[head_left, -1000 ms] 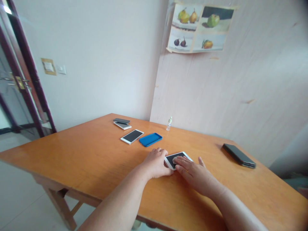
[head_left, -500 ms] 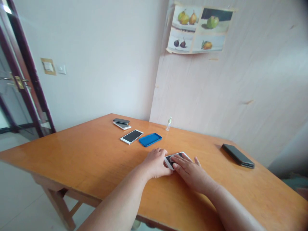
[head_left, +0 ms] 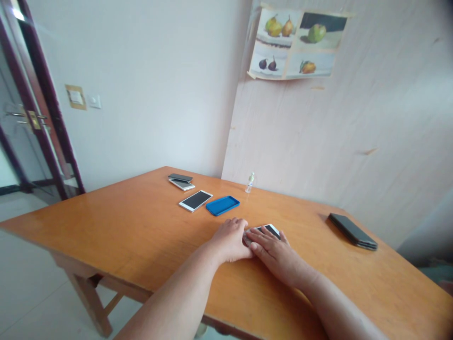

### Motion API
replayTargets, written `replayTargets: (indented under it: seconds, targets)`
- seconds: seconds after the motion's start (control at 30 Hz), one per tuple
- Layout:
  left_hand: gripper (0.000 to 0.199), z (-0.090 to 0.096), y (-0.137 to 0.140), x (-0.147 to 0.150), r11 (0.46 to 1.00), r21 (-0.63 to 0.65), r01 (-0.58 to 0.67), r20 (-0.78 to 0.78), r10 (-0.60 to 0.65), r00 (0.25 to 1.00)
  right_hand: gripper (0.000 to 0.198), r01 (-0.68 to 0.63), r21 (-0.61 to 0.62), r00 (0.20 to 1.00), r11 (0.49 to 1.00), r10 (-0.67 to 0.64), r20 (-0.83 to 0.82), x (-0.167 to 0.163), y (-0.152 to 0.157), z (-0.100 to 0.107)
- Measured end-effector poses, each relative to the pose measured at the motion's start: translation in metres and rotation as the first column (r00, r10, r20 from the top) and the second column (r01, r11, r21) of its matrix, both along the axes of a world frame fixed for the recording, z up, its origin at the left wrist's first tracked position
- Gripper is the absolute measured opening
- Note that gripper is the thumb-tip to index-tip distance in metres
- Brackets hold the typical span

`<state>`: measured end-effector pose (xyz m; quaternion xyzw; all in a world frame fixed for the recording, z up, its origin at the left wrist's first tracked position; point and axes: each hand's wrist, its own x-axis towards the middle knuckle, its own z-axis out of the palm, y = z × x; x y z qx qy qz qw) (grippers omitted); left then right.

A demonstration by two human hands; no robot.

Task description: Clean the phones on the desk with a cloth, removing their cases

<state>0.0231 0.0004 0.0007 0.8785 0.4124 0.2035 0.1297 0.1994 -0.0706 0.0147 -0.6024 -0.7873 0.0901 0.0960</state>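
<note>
A white smartphone (head_left: 272, 229) with a dark screen lies on the table in front of me. My left hand (head_left: 231, 240) grips its left end, thumb on the near edge and fingers on the far edge. My right hand (head_left: 271, 248) lies over the screen with its fingers stretched toward the left end. It presses a small pale wipe to the glass; the fingers now hide most of the wipe. Just beyond lies an empty blue phone case (head_left: 222, 205), and another white smartphone (head_left: 196, 200) lies left of it.
Two more phones (head_left: 181, 182) overlap near the table's far left corner. A small clear bottle with a green top (head_left: 249, 183) stands near the back edge. Stacked dark flat objects (head_left: 353, 231) lie at the right. The wooden table (head_left: 141, 226) meets the wall behind.
My right hand has slid left along the screen toward my left hand, baring more of the phone's far right end. My left hand keeps its hold. The view has shifted slightly.
</note>
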Motion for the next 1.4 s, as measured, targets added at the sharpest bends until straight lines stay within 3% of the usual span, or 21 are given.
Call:
replayTargets:
  seconds: [0.13,0.2,0.27,0.37,0.47,0.57,0.67,0.73,0.8,0.9,1.0,1.1,1.17,1.23,1.3,1.4]
  targets:
    - [0.059,0.003,-0.001,0.001,1.000,-0.009,0.007,-0.008,-0.007,1.000,0.055,0.312,0.020,0.946,0.950,-0.312,0.087,0.027,0.015,-0.008]
    - [0.061,0.003,-0.001,0.001,1.000,-0.012,0.004,-0.006,-0.004,1.000,0.055,0.352,0.031,0.930,0.936,-0.353,0.102,0.032,0.017,-0.011]
    - [0.060,0.002,-0.001,0.001,1.000,-0.006,-0.001,0.002,0.001,1.000,0.054,0.288,0.032,0.953,0.957,-0.290,0.091,0.026,0.014,-0.010]
    - [0.051,-0.001,0.000,0.001,1.000,0.007,-0.004,0.012,0.004,1.000,0.052,0.071,0.017,0.997,0.997,-0.072,0.036,0.005,0.006,-0.005]
    - [0.043,-0.002,0.000,0.001,1.000,0.013,0.000,0.015,0.000,1.000,0.052,-0.039,0.008,0.999,0.999,0.039,-0.008,-0.006,0.007,-0.002]
    - [0.049,0.000,-0.001,0.001,1.000,0.006,0.006,0.014,-0.007,1.000,0.051,0.109,0.008,0.994,0.994,-0.109,0.010,0.005,0.019,-0.005]
    - [0.058,0.003,-0.003,0.002,1.000,-0.016,0.008,0.009,-0.007,1.000,0.053,0.319,0.008,0.946,0.948,-0.318,0.066,0.026,0.030,-0.010]
    - [0.060,0.004,-0.003,0.002,1.000,-0.024,0.006,0.008,-0.005,1.000,0.053,0.372,0.012,0.924,0.928,-0.371,0.096,0.032,0.031,-0.011]
    - [0.059,0.003,-0.003,0.002,1.000,-0.023,0.003,0.007,-0.003,1.000,0.053,0.327,0.013,0.941,0.945,-0.326,0.087,0.028,0.026,-0.011]
    - [0.052,0.000,-0.001,0.002,1.000,-0.008,0.001,0.015,-0.001,1.000,0.051,0.122,-0.001,0.992,0.993,-0.122,0.016,0.009,0.014,-0.007]
    - [0.043,-0.001,-0.001,0.002,1.000,0.004,0.002,0.023,-0.002,1.000,0.052,-0.018,-0.008,1.000,1.000,0.018,-0.022,-0.001,0.009,-0.005]
    - [0.052,0.000,-0.001,0.002,1.000,-0.010,-0.005,0.021,0.005,1.000,0.053,0.143,-0.008,0.990,0.990,-0.143,0.019,0.011,0.017,-0.007]
    - [0.059,0.002,-0.002,0.002,1.000,-0.023,0.001,0.019,0.000,1.000,0.054,0.306,0.003,0.950,0.952,-0.306,0.064,0.025,0.023,-0.010]
    - [0.060,0.002,-0.001,0.002,1.000,-0.029,0.009,0.019,-0.009,1.000,0.055,0.389,0.013,0.917,0.921,-0.388,0.093,0.035,0.026,-0.012]
    - [0.059,0.002,-0.001,0.002,1.000,-0.022,0.013,0.018,-0.013,1.000,0.054,0.365,0.016,0.926,0.931,-0.365,0.091,0.034,0.023,-0.011]
    - [0.050,0.000,0.000,0.001,1.000,0.000,0.016,0.018,-0.016,1.000,0.052,0.159,0.019,0.987,0.987,-0.159,0.034,0.014,0.011,-0.007]
